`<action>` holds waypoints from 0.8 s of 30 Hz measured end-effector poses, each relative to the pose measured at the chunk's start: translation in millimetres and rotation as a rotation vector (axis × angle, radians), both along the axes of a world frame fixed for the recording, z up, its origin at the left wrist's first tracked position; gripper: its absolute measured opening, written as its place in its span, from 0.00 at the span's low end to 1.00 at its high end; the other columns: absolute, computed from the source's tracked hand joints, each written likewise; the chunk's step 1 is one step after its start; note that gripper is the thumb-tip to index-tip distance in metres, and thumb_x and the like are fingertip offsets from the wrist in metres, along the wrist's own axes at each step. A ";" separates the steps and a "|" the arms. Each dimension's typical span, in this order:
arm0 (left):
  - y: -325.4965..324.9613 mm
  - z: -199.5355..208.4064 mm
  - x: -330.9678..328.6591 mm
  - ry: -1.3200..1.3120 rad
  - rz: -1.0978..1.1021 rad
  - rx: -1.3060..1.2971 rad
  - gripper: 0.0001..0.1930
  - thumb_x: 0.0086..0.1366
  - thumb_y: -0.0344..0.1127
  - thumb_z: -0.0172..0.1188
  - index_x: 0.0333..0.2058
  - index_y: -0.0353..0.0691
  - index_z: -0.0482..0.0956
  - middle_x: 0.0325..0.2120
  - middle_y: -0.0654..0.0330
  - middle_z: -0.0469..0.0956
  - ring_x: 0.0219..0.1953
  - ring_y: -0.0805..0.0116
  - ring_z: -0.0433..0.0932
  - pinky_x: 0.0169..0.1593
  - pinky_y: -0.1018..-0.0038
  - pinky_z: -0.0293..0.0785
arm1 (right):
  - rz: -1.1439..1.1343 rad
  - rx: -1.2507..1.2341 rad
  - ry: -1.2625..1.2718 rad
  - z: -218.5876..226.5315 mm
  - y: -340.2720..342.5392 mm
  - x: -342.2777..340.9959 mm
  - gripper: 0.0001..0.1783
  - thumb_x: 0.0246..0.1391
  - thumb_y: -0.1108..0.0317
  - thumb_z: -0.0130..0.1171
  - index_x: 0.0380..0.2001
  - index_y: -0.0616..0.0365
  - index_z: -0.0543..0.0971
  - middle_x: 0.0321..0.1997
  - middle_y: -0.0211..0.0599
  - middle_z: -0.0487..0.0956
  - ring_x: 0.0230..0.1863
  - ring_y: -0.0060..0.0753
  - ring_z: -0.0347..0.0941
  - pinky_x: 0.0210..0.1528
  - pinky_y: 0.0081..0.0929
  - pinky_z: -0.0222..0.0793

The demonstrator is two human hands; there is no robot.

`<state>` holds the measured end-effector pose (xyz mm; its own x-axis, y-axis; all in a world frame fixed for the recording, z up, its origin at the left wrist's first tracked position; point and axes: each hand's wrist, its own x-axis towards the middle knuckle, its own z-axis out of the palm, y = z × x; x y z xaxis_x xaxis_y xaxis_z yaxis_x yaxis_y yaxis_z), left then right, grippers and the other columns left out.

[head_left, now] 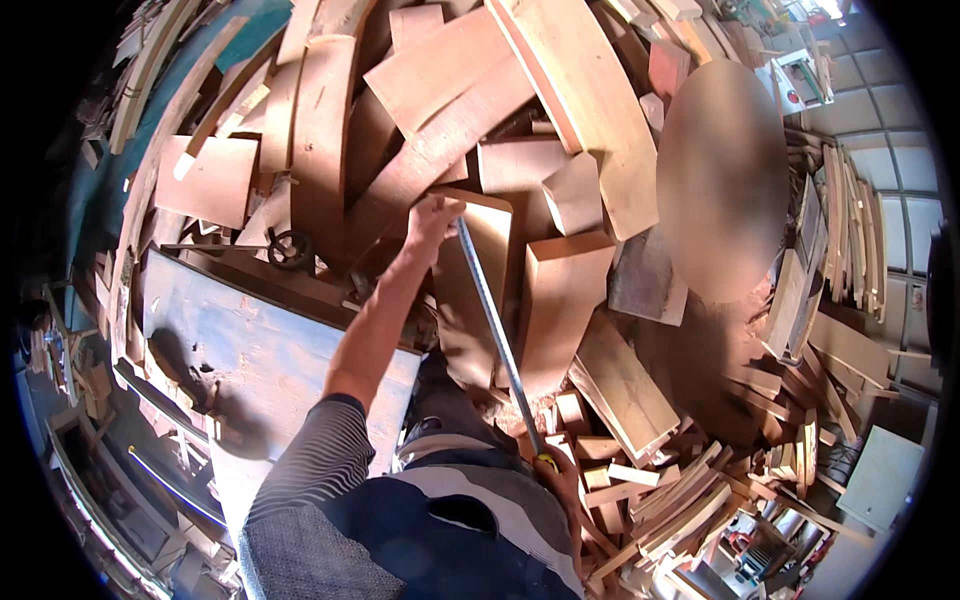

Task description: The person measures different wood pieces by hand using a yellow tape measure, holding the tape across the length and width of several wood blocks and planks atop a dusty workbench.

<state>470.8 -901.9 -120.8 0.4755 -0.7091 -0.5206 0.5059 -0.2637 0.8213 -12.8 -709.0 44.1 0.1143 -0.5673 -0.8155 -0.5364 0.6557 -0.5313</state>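
Note:
A tape measure's pale blade (490,310) stretches slantwise between my hands, over a wooden board (468,275). At the board's far end, my left hand (432,224) is closed in a pinch on the blade's tip. Close to my body, my right hand (563,478) wraps round the yellow and dark case (545,461), partly hidden by the fingers. Just right of the blade, a thick wooden block (562,300) leans on end among other pieces.
Planks and offcuts pile up ahead, including a long pale plank (590,110). At left is a worn pale-blue tabletop (260,340) beside a dark handwheel (291,250). Thin sticks (670,520) lie at lower right. A blurred patch hides part of the right side.

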 end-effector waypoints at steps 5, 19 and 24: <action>-36.8 -47.8 -17.3 -0.467 -0.325 0.113 0.21 0.65 0.52 0.67 0.44 0.39 0.82 0.33 0.58 0.83 0.35 0.65 0.82 0.41 0.67 0.80 | -0.211 -0.092 -0.015 -22.0 26.2 -27.9 0.27 0.53 0.71 0.70 0.58 0.63 0.79 0.39 0.33 0.82 0.33 0.23 0.78 0.34 0.20 0.74; -118.0 -51.1 -158.3 -0.972 -1.097 0.158 0.39 0.59 0.61 0.70 0.56 0.32 0.75 0.56 0.42 0.76 0.61 0.42 0.74 0.64 0.54 0.71 | -1.007 -0.215 -0.073 29.0 108.4 -43.4 0.24 0.56 0.66 0.62 0.55 0.67 0.78 0.41 0.43 0.83 0.40 0.35 0.80 0.43 0.30 0.78; -115.6 -84.9 -170.2 -1.111 -1.060 0.134 0.35 0.58 0.63 0.70 0.48 0.34 0.82 0.47 0.45 0.81 0.55 0.44 0.78 0.59 0.56 0.75 | -1.083 -0.179 -0.174 25.4 165.1 -72.7 0.27 0.57 0.66 0.63 0.58 0.68 0.76 0.42 0.45 0.82 0.40 0.36 0.81 0.44 0.32 0.79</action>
